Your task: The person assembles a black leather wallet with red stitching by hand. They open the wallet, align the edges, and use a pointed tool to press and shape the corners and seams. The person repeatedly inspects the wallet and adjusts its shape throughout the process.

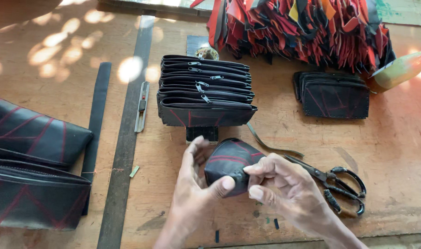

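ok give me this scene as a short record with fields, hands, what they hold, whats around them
left hand: left hand grips the small black pouch with red stitching, thumb on its corner
right hand: right hand pinches the same corner
beside right hand: black-handled metal scissors, lying on the wooden table
behind pouch: row of black zippered pouches
far edge: heap of red and black strips
left: long metal ruler, utility knife
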